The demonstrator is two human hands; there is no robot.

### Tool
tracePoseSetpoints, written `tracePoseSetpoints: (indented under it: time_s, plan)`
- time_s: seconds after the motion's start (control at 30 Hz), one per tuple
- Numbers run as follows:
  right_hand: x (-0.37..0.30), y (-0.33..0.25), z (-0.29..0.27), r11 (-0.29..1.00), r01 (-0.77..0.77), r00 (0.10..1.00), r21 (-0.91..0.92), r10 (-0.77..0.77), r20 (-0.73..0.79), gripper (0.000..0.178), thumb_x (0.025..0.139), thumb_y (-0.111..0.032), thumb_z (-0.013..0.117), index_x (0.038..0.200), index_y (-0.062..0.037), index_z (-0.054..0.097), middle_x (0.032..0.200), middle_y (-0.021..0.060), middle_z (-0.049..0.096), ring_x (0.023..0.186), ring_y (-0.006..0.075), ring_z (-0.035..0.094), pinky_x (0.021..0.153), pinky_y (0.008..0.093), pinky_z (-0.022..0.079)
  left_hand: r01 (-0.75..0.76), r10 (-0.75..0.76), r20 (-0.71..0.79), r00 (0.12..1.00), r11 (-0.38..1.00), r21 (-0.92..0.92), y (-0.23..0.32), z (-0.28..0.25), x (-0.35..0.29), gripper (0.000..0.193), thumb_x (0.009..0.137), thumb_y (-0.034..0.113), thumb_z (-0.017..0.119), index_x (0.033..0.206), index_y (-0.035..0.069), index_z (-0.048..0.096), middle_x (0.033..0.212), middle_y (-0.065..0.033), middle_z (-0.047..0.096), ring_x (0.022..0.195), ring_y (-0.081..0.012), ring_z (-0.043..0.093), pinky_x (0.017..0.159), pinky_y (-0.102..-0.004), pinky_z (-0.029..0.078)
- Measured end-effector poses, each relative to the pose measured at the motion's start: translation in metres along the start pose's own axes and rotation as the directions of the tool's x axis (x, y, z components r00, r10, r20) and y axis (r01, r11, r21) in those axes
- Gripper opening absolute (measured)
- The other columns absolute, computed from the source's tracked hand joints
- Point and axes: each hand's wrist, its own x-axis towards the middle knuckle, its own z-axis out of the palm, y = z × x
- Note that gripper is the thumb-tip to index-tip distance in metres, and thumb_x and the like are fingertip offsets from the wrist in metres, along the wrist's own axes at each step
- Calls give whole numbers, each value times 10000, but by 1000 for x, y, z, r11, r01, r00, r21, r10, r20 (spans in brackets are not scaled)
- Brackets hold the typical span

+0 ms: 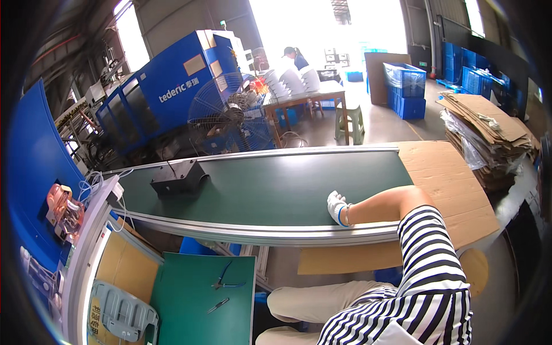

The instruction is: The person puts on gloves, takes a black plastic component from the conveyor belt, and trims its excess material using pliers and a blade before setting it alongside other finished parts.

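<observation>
My right hand (337, 208), in a white glove with a blue cuff, rests at the near edge of the green conveyor belt (276, 187). Its fingers look curled; what they hold, if anything, is hidden. A bracelet circles the wrist, and the bent arm wears a black-and-white striped sleeve. My left hand is out of view. Farther left, a black box-shaped part (179, 179) sits on the belt. Below, on a green tabletop (190, 273), lie blue-handled pliers (221, 283) and a small dark hand tool (218, 305).
Flat cardboard (443, 184) covers the conveyor's right end. A large fan (233, 112) and a blue machine (167, 86) stand beyond. Stacked white parts (293, 80) are on a table near another person (296, 57). Blue crates (407, 92) and folded cartons (486, 123) stand right.
</observation>
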Motion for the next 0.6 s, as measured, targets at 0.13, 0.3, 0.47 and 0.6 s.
tracePoseSetpoints:
  time_s: [0.13, 0.3, 0.47, 0.6]
  plan:
    - [-6, 16, 4, 995, 59, 998, 82, -62, 30, 86, 782, -244, 572, 752, -215, 647, 631, -41, 555, 579, 112, 492, 561, 323, 337, 11, -12, -9, 1000, 995, -101, 0, 2, 7, 544, 746, 507, 755, 924, -7, 744, 841, -174, 732, 794, -264, 705, 701, -408, 532]
    - [16, 8, 12, 997, 66, 995, 26, -68, 69, 86, 790, -233, 566, 756, -232, 645, 646, -46, 559, 589, 110, 492, 552, 310, 300, 51, -52, 2, 999, 971, -233, 0, 6, 8, 567, 743, 523, 750, 932, -11, 742, 851, -179, 732, 795, -266, 704, 706, -410, 532]
    - [10, 0, 24, 993, 46, 997, 109, -53, 57, 315, 789, -332, 608, 1043, -180, 715, 986, 57, 706, 958, 220, 609, 781, 447, 433, 119, -112, 40, 993, 927, -355, 0, 13, 5, 590, 740, 539, 745, 939, -16, 740, 861, -184, 732, 795, -268, 704, 711, -411, 533]
    - [-19, 7, 24, 943, 82, 992, 324, -109, 68, 388, 772, -383, 654, 1066, -144, 737, 1057, 129, 699, 1079, 288, 587, 932, 539, 417, 193, -213, -68, 975, 955, -226, 10, 25, 2, 571, 787, 520, 709, 987, -14, 732, 928, -194, 729, 846, -290, 698, 735, -427, 526]
